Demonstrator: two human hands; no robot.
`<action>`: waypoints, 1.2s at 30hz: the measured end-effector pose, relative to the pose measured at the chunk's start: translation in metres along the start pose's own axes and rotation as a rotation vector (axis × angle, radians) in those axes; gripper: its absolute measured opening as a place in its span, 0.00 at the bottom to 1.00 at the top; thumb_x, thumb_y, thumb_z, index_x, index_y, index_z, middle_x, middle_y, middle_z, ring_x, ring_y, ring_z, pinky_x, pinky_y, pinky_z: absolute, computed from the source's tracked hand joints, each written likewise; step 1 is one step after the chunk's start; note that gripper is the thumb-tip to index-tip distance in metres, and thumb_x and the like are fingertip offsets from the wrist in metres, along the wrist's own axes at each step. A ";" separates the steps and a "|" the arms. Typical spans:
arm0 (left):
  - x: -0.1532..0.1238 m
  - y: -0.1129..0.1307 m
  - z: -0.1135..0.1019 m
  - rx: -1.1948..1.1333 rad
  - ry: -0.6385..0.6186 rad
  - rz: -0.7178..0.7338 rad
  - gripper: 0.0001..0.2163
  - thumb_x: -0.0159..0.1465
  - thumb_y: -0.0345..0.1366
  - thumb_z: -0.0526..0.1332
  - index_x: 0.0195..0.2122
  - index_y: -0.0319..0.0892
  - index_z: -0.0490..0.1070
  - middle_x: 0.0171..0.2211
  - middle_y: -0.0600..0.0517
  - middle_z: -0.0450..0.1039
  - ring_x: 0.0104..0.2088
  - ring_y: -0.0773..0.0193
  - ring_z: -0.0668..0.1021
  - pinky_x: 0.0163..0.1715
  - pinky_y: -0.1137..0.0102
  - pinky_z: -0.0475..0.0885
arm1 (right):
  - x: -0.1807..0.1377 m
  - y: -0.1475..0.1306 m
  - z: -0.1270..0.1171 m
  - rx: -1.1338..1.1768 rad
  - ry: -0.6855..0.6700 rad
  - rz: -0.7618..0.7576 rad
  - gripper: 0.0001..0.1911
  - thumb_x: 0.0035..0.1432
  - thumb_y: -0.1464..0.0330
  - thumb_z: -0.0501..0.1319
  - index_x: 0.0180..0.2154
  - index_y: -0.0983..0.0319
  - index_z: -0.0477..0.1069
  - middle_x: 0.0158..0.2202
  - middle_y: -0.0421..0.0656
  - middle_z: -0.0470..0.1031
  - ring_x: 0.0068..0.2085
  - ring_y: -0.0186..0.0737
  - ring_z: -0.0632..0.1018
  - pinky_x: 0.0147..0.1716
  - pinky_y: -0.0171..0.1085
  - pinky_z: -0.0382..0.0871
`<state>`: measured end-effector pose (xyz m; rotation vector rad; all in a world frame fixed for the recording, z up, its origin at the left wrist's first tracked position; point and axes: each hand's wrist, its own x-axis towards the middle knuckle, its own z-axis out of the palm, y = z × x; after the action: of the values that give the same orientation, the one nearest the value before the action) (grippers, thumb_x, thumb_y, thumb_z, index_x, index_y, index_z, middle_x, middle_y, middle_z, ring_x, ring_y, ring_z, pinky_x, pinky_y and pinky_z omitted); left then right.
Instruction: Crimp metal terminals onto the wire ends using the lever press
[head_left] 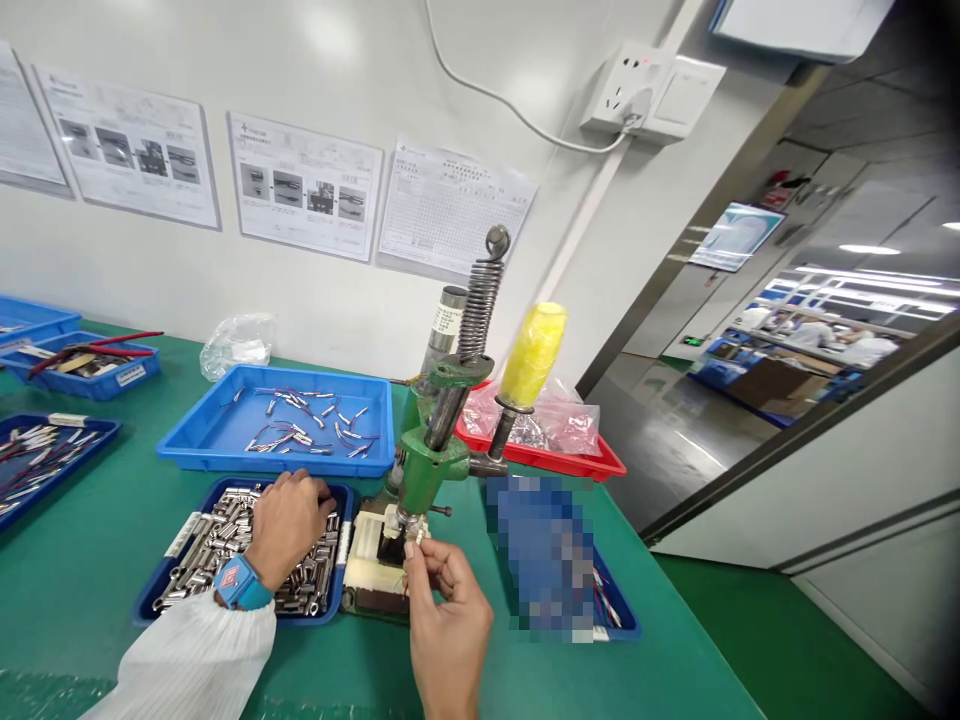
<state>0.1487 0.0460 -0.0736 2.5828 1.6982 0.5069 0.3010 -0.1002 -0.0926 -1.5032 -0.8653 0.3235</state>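
My left hand (pixel 289 522), with a blue watch on the wrist, reaches down into a blue tray (pixel 154 590) full of small metal sleeves (pixel 217 540); its fingers are curled among them and what they hold is hidden. My right hand (pixel 442 600) pinches a small metal part (pixel 415 537) at the base of a green hand press (pixel 427 455). The press has a coil spring and a lever with a yellow handle (pixel 532 352). It stands on a cream block (pixel 371 560).
A blue tray with wired pieces (pixel 285 420) lies behind the sleeves. A red tray with plastic bags (pixel 555 440) stands right of the press. More blue trays (pixel 45 440) sit at the left. The green table's edge runs diagonally at right. Instruction sheets hang on the wall.
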 end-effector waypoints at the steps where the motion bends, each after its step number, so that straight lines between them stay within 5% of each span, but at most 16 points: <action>1: 0.000 0.000 0.001 -0.009 0.001 0.006 0.10 0.64 0.39 0.61 0.34 0.44 0.82 0.36 0.41 0.81 0.41 0.45 0.81 0.38 0.60 0.71 | 0.000 -0.001 0.002 -0.003 0.002 -0.005 0.18 0.62 0.53 0.63 0.34 0.63 0.77 0.27 0.43 0.77 0.27 0.37 0.74 0.29 0.33 0.71; 9: 0.004 0.001 0.002 -0.189 0.029 0.130 0.09 0.70 0.34 0.54 0.39 0.42 0.75 0.38 0.45 0.80 0.40 0.52 0.80 0.43 0.61 0.72 | 0.006 -0.008 0.011 0.198 -0.105 0.206 0.25 0.55 0.47 0.66 0.27 0.64 0.74 0.18 0.40 0.70 0.21 0.35 0.71 0.20 0.31 0.66; 13: 0.002 0.010 -0.001 -0.562 0.093 0.233 0.09 0.72 0.41 0.55 0.41 0.43 0.72 0.38 0.49 0.80 0.36 0.59 0.81 0.38 0.67 0.74 | 0.011 0.003 0.010 0.188 -0.203 0.363 0.29 0.49 0.43 0.67 0.24 0.63 0.70 0.18 0.40 0.71 0.17 0.33 0.71 0.15 0.29 0.61; 22: -0.009 0.023 -0.005 -0.906 0.209 0.399 0.08 0.69 0.34 0.62 0.47 0.46 0.78 0.43 0.50 0.81 0.43 0.62 0.81 0.45 0.69 0.75 | 0.008 0.013 0.009 0.023 -0.191 0.247 0.26 0.58 0.45 0.60 0.23 0.60 0.65 0.17 0.36 0.65 0.17 0.33 0.68 0.17 0.30 0.59; 32: -0.017 0.038 0.003 -1.337 0.038 0.061 0.08 0.66 0.40 0.66 0.43 0.45 0.74 0.41 0.51 0.79 0.43 0.62 0.82 0.45 0.69 0.78 | 0.005 0.018 0.011 -0.054 -0.164 0.138 0.25 0.62 0.48 0.58 0.23 0.60 0.66 0.17 0.36 0.65 0.20 0.33 0.66 0.21 0.31 0.57; 36: -0.020 0.049 -0.003 -1.346 -0.059 0.053 0.13 0.64 0.42 0.67 0.47 0.43 0.72 0.44 0.48 0.79 0.47 0.59 0.81 0.50 0.67 0.75 | 0.004 0.016 0.012 -0.066 -0.133 0.085 0.22 0.63 0.53 0.59 0.23 0.61 0.67 0.18 0.37 0.68 0.20 0.32 0.67 0.21 0.31 0.55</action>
<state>0.1846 0.0073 -0.0669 1.5742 0.7217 1.0559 0.3009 -0.0871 -0.1081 -1.5959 -0.9259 0.4651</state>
